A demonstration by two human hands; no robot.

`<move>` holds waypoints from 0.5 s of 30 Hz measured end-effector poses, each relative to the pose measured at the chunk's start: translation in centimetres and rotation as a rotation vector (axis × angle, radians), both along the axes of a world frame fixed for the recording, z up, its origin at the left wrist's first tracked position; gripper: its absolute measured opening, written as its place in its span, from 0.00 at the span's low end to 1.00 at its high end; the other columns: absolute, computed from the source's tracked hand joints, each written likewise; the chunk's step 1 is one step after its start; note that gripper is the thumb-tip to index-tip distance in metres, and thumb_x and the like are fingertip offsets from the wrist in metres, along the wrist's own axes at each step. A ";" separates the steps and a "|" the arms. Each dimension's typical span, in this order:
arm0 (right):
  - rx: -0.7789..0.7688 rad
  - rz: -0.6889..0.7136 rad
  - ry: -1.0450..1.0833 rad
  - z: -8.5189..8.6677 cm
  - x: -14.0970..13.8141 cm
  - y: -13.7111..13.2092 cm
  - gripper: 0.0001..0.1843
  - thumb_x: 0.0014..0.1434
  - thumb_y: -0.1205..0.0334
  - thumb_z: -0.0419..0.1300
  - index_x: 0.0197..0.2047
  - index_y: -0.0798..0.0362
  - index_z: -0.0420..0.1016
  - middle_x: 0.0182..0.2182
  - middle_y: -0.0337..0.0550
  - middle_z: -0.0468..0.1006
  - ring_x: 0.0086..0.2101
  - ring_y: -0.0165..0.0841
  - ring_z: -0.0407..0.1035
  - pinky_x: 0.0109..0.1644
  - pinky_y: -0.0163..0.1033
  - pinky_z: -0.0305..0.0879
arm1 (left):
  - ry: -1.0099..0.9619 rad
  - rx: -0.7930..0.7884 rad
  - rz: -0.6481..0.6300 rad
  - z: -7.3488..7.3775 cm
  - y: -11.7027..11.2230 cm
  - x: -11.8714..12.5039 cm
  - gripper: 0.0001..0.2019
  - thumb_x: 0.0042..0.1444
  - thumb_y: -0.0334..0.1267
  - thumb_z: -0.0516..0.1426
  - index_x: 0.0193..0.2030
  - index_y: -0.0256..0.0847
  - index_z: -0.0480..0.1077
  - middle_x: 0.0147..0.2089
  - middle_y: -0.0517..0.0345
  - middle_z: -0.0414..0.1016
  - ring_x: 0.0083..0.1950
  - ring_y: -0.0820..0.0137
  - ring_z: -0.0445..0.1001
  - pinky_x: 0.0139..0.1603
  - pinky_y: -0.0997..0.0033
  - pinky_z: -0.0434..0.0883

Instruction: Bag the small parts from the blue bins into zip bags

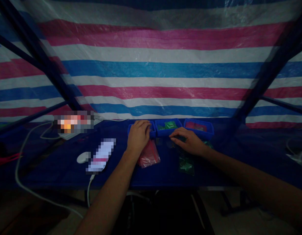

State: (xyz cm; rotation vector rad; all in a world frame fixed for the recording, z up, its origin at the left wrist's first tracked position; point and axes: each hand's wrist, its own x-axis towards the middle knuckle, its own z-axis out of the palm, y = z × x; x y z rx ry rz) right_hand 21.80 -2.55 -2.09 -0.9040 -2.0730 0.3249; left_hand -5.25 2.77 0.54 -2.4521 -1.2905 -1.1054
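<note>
My left hand [141,130] reaches over the left blue tray [154,132], its fingers curled down at the tray's inside. What those fingers hold, if anything, is hidden. Below that wrist lies a stack of red-tinted plastic bags [151,155]. My right hand [185,138] is low over the table in front of the trays, thumb and fingertips drawn together. Anything between them is too dark and small to name. A small see-through piece [159,141] rests between the two hands. Dark green plastic packets [186,165] lie under and just below my right hand.
The middle blue tray [168,131] holds green packets; the right blue tray [207,132] holds reddish ones. On the blue table [163,178], left, are a phone [102,156] on a white cable, a round white object [83,157] and a blurred-out object [74,122]. Dark metal posts flank a striped sheet [160,68].
</note>
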 end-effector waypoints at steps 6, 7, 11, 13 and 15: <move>0.055 0.247 -0.333 -0.6 -0.8 -0.6 0.20 0.69 0.55 0.62 0.62 0.47 0.78 0.63 0.51 0.75 0.68 0.48 0.60 0.73 0.64 0.53 | 0.101 -0.108 0.031 -0.8 0.3 0.1 0.14 0.66 0.29 0.53 0.52 0.40 0.77 0.52 0.49 0.80 0.56 0.58 0.76 0.62 0.53 0.71; 0.059 0.267 -0.359 -0.6 -0.9 -0.7 0.22 0.70 0.54 0.61 0.64 0.48 0.76 0.65 0.51 0.74 0.70 0.49 0.57 0.75 0.64 0.50 | 0.096 -0.102 0.014 -0.7 0.1 0.4 0.14 0.66 0.29 0.53 0.52 0.40 0.77 0.53 0.49 0.80 0.56 0.58 0.76 0.62 0.53 0.71; 0.042 0.334 -0.408 -0.5 -1.4 -0.8 0.24 0.74 0.59 0.52 0.70 0.50 0.68 0.65 0.49 0.74 0.69 0.42 0.60 0.79 0.60 0.41 | 0.041 -0.081 -0.090 -0.2 -0.9 1.4 0.13 0.66 0.29 0.53 0.51 0.40 0.76 0.52 0.51 0.80 0.56 0.59 0.75 0.63 0.54 0.70; 0.028 0.325 -0.406 -0.3 -1.5 -0.7 0.24 0.75 0.61 0.51 0.70 0.51 0.68 0.64 0.48 0.76 0.68 0.40 0.63 0.79 0.57 0.43 | 0.001 -0.073 -0.169 -0.1 -1.4 2.0 0.13 0.67 0.29 0.52 0.51 0.41 0.76 0.51 0.52 0.80 0.56 0.61 0.75 0.63 0.55 0.70; 0.024 0.289 -0.385 -0.1 -1.3 -0.6 0.22 0.74 0.61 0.52 0.68 0.53 0.71 0.62 0.49 0.78 0.67 0.42 0.63 0.78 0.58 0.47 | -0.028 -0.067 -0.234 -0.1 -1.7 2.4 0.12 0.67 0.29 0.52 0.50 0.41 0.76 0.51 0.53 0.80 0.56 0.61 0.75 0.63 0.55 0.70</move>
